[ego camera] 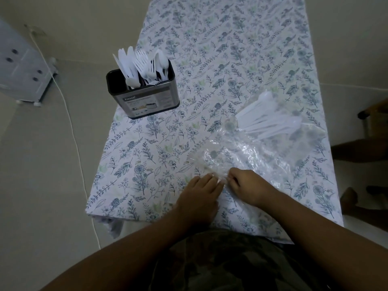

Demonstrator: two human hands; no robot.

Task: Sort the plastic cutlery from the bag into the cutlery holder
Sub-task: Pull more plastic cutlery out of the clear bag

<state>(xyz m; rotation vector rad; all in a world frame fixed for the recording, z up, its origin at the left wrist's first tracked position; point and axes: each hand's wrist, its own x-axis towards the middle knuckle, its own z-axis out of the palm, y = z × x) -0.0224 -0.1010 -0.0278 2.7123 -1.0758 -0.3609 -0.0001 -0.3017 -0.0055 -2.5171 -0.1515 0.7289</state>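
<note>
Plastic cutlery (270, 120), white, lies in a loose fan inside the clear bag (252, 152) on the right side of the table (210, 49), handles pointing toward us. We note the bag flat and crinkled on the floral tablecloth (147, 156), its near end reaching our hands at the table's front edge. Left hand (201, 192) rests palm down, fingers fairly straight, fingertips pressing on the bag's near edge. Right hand (247, 185) sits just beside it, fingers curled and pinching the same plastic edge. Cutlery holder (144, 97), dark and metal with a printed label, stands upright well apart at the left edge of the table, already packed with white forks, spoons and knives standing on end. A white cable (69, 122) trails across the floor left of the table.
</note>
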